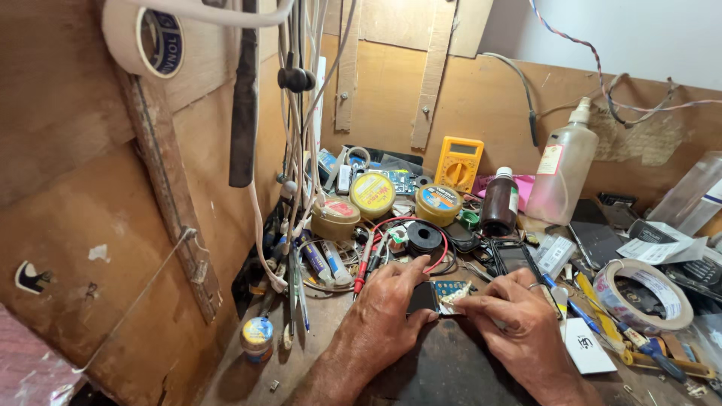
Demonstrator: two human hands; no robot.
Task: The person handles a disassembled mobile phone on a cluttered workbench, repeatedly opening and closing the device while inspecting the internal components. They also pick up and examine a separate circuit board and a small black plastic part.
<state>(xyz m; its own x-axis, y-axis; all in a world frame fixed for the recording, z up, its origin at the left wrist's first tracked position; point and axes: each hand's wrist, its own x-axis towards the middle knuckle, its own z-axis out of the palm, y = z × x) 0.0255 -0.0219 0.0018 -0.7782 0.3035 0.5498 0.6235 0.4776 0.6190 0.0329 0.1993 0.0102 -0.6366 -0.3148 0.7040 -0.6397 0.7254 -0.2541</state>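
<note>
My left hand grips a small dark phone body between thumb and fingers, pressing it down on the dark mat. My right hand pinches the exposed end of the same piece, where a blue circuit board and pale flex shows between the two hands. A ring sits on a finger of the right hand. Most of the phone is hidden under my fingers.
Round solder-paste tins, a yellow multimeter, a brown bottle, a spray bottle, red and black probe leads, tape rolls, pens and hanging cables crowd the wooden bench. A small bottle stands at left.
</note>
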